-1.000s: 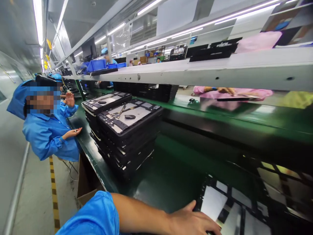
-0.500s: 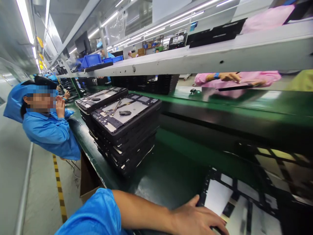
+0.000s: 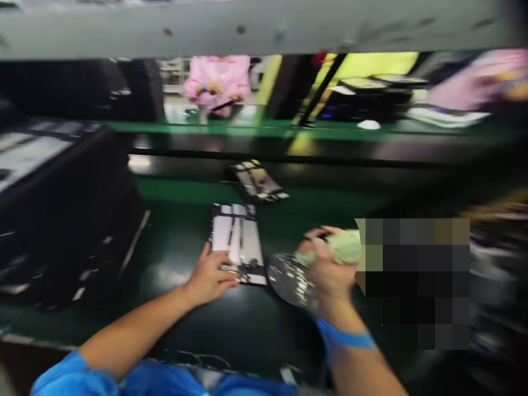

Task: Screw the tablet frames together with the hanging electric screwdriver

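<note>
An opened tablet (image 3: 249,239) with pale battery panels and black edges lies on the green bench. My left hand (image 3: 212,275) rests on its lower left side, fingers spread and flat. To the right, my right hand (image 3: 328,267), with a blue band at the wrist, is wrapped round a pale green handle-like object (image 3: 345,246). Motion blur hides what kind of tool it is. Just below and left of that hand sits a round dish (image 3: 284,278) of small shiny pieces, partly covered by the hand.
On the left stands a tall stack of dark tablet housings (image 3: 70,203). A second tablet-like panel, perhaps a reflection (image 3: 259,180), shows behind the first. A grey shelf beam (image 3: 206,33) crosses above. Beyond the bench (image 3: 173,308) sits a person in pink (image 3: 216,85).
The view has swung right and down, away from the stack and the seated co-worker in blue. My right hand with the pale green object has come into view. My left hand stays on the tablet.
</note>
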`<state>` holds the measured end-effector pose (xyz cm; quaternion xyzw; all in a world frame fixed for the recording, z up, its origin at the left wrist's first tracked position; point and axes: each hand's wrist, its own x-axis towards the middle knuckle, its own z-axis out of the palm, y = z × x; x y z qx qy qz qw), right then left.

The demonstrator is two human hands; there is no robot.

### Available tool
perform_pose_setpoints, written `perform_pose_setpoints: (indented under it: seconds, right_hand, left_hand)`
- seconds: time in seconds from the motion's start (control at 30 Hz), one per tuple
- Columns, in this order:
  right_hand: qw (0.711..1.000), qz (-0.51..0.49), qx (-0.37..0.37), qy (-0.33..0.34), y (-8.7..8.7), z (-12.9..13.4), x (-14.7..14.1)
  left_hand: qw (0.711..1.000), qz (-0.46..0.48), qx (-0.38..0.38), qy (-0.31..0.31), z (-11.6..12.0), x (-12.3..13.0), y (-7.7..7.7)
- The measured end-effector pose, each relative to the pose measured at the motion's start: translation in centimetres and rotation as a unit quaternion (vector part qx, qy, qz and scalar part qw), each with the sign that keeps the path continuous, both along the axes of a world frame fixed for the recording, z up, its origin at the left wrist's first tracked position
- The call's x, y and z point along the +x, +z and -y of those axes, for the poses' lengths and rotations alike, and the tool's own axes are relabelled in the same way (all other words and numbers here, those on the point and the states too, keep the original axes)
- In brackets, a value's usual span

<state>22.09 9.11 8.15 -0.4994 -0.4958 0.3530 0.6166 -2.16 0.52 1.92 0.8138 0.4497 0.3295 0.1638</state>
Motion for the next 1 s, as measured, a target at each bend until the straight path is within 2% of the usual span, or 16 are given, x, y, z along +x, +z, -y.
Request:
perform_pose_setpoints:
  seconds: [0.07,0.1,0.23,0.47,0.7,1.0]
  right_hand:
    - [0.997,0.004,0.042,-0.071,-0.4,0.6,1.8]
    - [0.995,0.0,0.06,-0.077,-0.6,0.5,2.0]
    - [0.994,-0.035,0.099,-0.041,-1.8,-0.1,0.7]
    - [0.994,-0.017,0.103,-0.021,-2.3,1.2,0.2]
    - [0.993,-0.007,0.111,-0.05,-2.7,0.4,0.4]
    - [0.994,-0.006,0.101,-0.042,-3.1,0.0,0.3]
  left_hand:
    - [1.0,0.01,0.002,0.008,-0.2,-0.4,-0.9]
    - [1.0,0.01,0.006,-0.001,-0.2,-0.6,-1.4]
    - [0.999,0.013,0.044,-0.023,0.0,-0.8,-2.3]
    - [0.999,0.005,0.048,-0.025,0.0,-0.9,-2.0]
    - [0.999,0.005,0.04,-0.026,0.2,-0.9,-1.8]
    - [0.999,0.004,0.035,-0.028,0.2,-1.0,-2.0]
